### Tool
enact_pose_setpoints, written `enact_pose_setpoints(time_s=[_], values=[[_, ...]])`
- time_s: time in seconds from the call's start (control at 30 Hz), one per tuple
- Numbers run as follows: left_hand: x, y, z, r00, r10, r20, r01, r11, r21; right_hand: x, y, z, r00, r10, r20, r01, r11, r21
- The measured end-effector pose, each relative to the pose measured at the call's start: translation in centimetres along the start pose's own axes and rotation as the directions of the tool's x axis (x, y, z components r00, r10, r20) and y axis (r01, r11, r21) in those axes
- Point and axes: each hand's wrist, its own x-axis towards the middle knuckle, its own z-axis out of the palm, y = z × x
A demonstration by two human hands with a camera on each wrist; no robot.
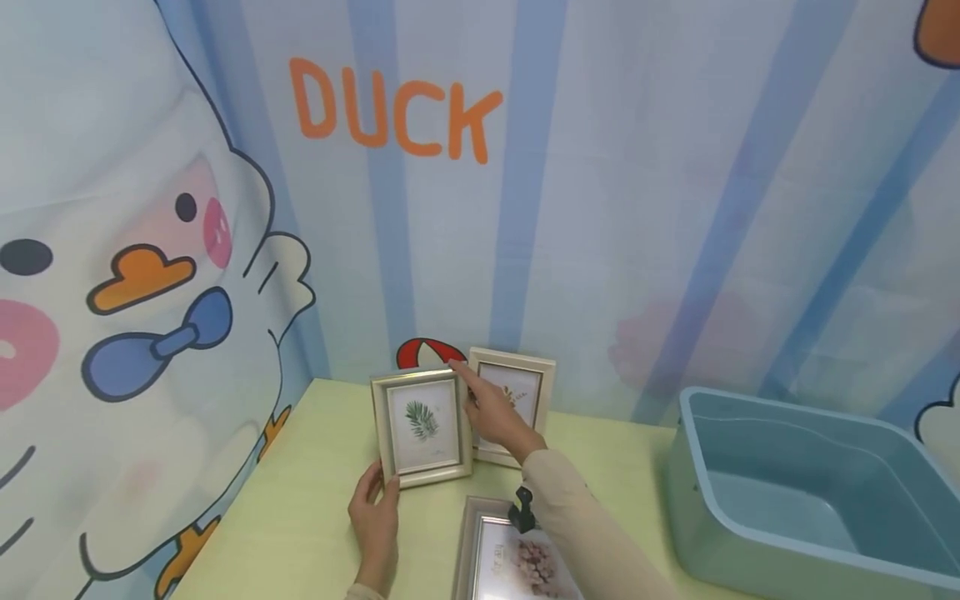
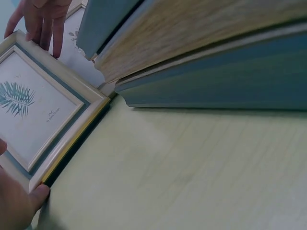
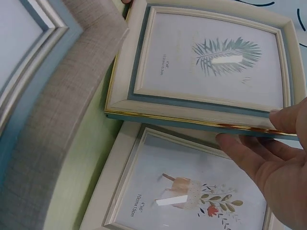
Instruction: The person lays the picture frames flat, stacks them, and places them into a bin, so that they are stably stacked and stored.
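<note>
A cream picture frame with a green leaf print [image 1: 422, 423] stands upright, leaning slightly back, on the pale green table. My left hand [image 1: 374, 518] grips its lower left corner, and in the left wrist view the thumb [image 2: 40, 195] lies at the bottom edge. At the upper right corner my right hand [image 1: 497, 414] holds the frame's side, its thumb [image 3: 283, 118] on the front border and the other fingers by the side edge. Behind my right hand is a second cream frame with a floral print [image 3: 192, 191], partly covered by the hand and the leaf frame.
A larger taupe frame with a flower picture [image 1: 487, 575] lies near the front, partly under my right forearm. To the right stands a blue-green plastic bin [image 1: 738, 550]. A striped curtain with duck drawings [image 1: 600, 208] hangs behind the table [image 1: 300, 500].
</note>
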Motion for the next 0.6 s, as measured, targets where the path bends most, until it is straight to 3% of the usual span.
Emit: enact_pose_setpoints(time_s=[0.17, 0.33, 0.6], values=[[-0.18, -0.27, 0.31, 1.000, -0.017, -0.004, 0.016, 0.998, -0.052, -0.06, 0.31, 0.18, 1.000, -0.010, -0.011, 0.010, 1.000, -0.009], [-0.04, -0.56, 0.40, 0.999, -0.046, 0.002, 0.046, 0.988, -0.145, -0.22, 0.53, 0.41, 1.000, 0.028, -0.011, -0.028, 1.000, -0.004], [0.33, 0.08, 0.14, 0.989, -0.142, -0.040, 0.124, 0.947, -0.296, -0.52, 0.62, 0.93, 0.994, -0.020, -0.103, 0.023, 1.000, 0.021]])
